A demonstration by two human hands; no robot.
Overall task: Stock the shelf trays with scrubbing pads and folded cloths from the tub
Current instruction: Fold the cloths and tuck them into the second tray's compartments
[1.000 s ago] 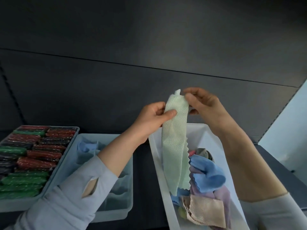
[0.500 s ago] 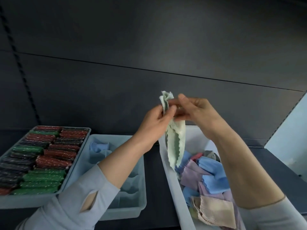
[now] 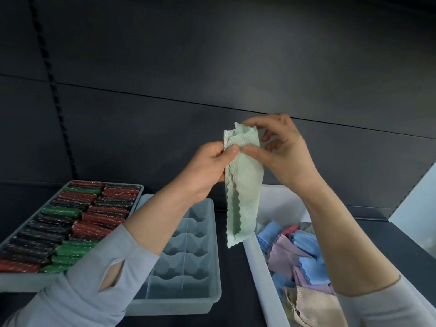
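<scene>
Left hand (image 3: pixel 207 166) – pinching green cloth (image 3: pixel 243 185) | right hand (image 3: pixel 280 147) – pinching its top | tub (image 3: pixel 266 267) below right hand | divided tray (image 3: pixel 188 256) under left forearm

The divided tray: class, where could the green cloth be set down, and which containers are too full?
The divided tray shows bare compartments right of the left forearm. A dark shelf strip lies bare between it and the white tub. The scrubbing pad tray is packed; the tub's near half is heaped with cloths.

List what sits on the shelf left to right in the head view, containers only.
Tray of scrubbing pads → divided tray → white tub of cloths.
</scene>
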